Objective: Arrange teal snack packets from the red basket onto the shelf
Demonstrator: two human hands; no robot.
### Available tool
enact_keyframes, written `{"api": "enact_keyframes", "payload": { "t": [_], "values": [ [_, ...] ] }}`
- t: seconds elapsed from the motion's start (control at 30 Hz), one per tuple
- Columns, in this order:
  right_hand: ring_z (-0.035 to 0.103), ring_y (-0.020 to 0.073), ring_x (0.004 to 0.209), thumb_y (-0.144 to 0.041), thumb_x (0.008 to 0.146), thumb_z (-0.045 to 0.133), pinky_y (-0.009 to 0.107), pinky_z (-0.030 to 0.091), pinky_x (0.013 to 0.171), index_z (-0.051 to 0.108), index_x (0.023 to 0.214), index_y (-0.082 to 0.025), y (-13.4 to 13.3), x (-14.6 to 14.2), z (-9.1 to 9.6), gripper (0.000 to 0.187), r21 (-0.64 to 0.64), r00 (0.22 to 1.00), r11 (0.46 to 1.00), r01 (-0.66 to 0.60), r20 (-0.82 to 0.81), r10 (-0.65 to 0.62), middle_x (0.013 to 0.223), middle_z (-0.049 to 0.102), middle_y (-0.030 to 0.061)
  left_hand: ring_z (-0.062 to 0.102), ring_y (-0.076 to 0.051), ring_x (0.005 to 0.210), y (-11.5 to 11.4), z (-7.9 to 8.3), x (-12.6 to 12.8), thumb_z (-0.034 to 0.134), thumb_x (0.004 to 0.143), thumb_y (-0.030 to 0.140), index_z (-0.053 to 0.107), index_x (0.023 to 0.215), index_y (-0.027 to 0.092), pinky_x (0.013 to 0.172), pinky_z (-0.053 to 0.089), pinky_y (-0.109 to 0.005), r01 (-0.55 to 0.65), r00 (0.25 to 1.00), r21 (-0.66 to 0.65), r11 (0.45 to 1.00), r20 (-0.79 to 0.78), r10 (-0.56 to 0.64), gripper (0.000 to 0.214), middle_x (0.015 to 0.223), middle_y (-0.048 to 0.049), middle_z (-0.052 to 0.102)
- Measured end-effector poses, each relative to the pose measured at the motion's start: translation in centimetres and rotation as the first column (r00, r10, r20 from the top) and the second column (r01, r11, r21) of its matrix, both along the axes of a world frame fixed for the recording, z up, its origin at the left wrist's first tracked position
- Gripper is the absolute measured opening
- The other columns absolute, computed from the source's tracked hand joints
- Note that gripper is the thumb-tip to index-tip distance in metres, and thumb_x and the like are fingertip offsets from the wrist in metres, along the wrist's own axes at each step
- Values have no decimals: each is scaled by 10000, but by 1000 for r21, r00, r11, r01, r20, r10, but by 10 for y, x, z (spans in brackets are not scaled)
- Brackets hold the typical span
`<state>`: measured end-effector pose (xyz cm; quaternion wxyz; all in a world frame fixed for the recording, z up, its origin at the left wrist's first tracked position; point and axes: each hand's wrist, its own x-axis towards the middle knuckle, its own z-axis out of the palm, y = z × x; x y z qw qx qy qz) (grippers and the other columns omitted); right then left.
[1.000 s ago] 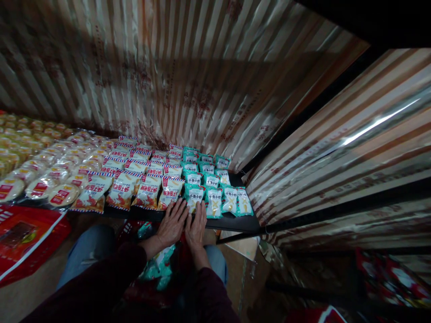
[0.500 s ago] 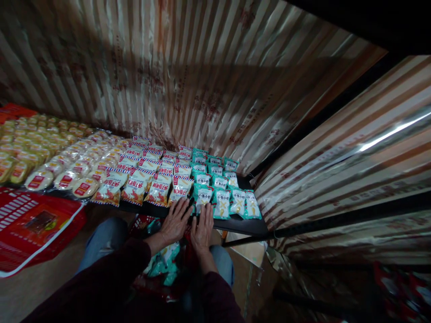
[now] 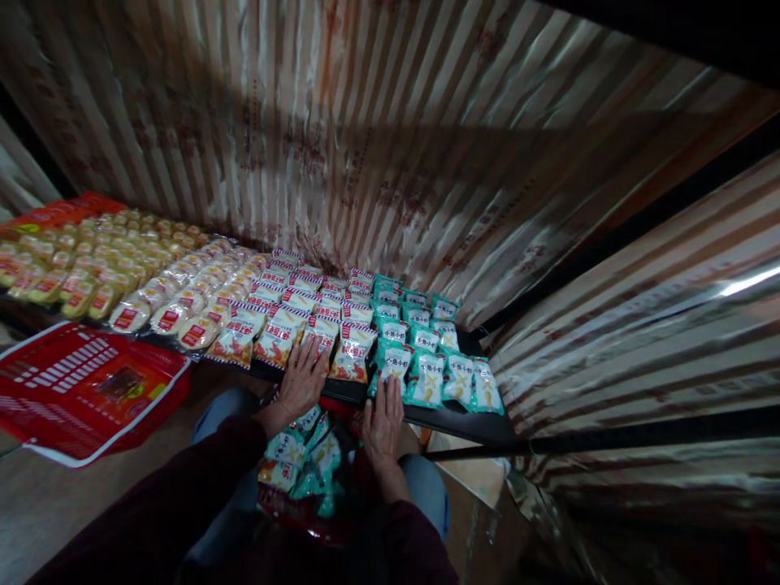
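Observation:
My left hand [image 3: 303, 380], fingers stretched out, lies against the front of a white snack bag with red print [image 3: 320, 335] in the front row on the shelf [image 3: 454, 418]. My right hand [image 3: 383, 414] has its fingers extended, with the tips at the lower edge of a teal snack bag [image 3: 391, 357]. Neither hand grips a bag. White and red bags stand in rows to the left, teal ones to the right. Between my knees, a red basket [image 3: 305, 520] holds loose teal bags [image 3: 326, 455] and a white and orange one.
Round clear-wrapped snacks [image 3: 183, 313] and yellow-green packets [image 3: 79, 292] fill the shelf's left side. A red basket with a white rim [image 3: 103, 398] sits at left. Striped sheeting [image 3: 341, 146] hangs behind, and a dark metal bar [image 3: 585, 443] runs at right.
My left hand has moved left, away from the right hand, onto a white and red bag. The right hand stays by the same teal bag. The view has shifted left.

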<state>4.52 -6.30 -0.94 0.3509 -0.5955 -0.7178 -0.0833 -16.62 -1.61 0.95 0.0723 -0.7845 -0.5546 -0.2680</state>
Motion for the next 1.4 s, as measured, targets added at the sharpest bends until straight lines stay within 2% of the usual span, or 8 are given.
{"api": "enact_keyframes", "payload": {
  "t": [0.27, 0.53, 0.67, 0.8, 0.9, 1.13, 1.27, 1.4],
  "values": [
    [167, 277, 1434, -242, 963, 324, 569, 310, 1074, 244, 1471, -205, 6, -34, 23, 515, -38, 997, 996, -82, 5, 83, 1544, 223, 128, 84, -287, 1439, -6, -5, 0, 422, 912, 275, 301, 1452, 174, 1148, 138, -524, -11, 999, 32, 999, 48, 9, 562, 1548, -130, 182],
    [157, 252, 1439, -225, 961, 325, 530, 312, 1109, 274, 1460, -173, 52, -101, 43, 505, -22, 946, 948, -317, -74, 315, 1556, 183, 125, 39, -321, 1439, 6, 4, -28, 403, 921, 236, 279, 1455, 158, 1119, 189, -579, -317, 933, 98, 943, 211, 291, 553, 1565, -143, 75],
    [175, 243, 1435, -229, 959, 325, 518, 311, 1118, 336, 1435, -145, 70, -118, 41, 484, -63, 928, 927, -369, -82, 363, 1541, 231, 134, 40, -312, 1441, 17, 4, -37, 418, 915, 251, 344, 1427, 155, 1127, 190, -566, -360, 917, 81, 929, 216, 336, 527, 1561, -128, 141],
    [225, 237, 1422, -234, 951, 336, 491, 318, 1124, 388, 1409, -126, 80, -121, 35, 474, -166, 930, 915, -368, -84, 358, 1515, 298, 143, 82, -319, 1437, 23, -6, -39, 448, 903, 256, 418, 1383, 118, 1136, 169, -546, -338, 925, 50, 940, 205, 321, 500, 1550, -159, 155],
    [229, 231, 1421, -234, 948, 344, 478, 309, 1134, 392, 1412, -147, 81, -119, 36, 475, -212, 932, 907, -364, -89, 353, 1512, 311, 129, 103, -318, 1434, 24, -10, -37, 453, 901, 238, 393, 1401, 128, 1132, 176, -544, -325, 923, 102, 940, 251, 292, 515, 1550, -162, 136],
    [219, 207, 1425, -161, 919, 344, 463, 293, 1148, 327, 1445, -181, 91, -111, 61, 527, -205, 908, 885, -418, -98, 407, 1521, 296, 103, 117, -331, 1431, 21, -2, -22, 494, 877, 213, 288, 1459, 207, 1122, 186, -559, -275, 925, 169, 946, 315, 212, 617, 1562, -118, 110],
    [253, 200, 1413, -144, 901, 360, 456, 314, 1138, 337, 1439, -200, 122, -97, 81, 541, -232, 907, 877, -420, -113, 405, 1502, 336, 94, 126, -360, 1423, 24, 8, -15, 555, 856, 304, 437, 1388, 216, 1122, 165, -576, -265, 902, 148, 953, 387, 191, 552, 1540, -107, 222],
    [310, 211, 1387, -124, 864, 388, 457, 315, 1134, 422, 1386, -169, 174, -84, 99, 525, -264, 916, 881, -394, -31, 400, 1465, 394, 109, 156, -356, 1419, 30, 12, -9, 584, 842, 367, 535, 1312, 216, 1124, 157, -571, -251, 891, 154, 956, 423, 166, 496, 1504, -113, 315]
  ]
}}
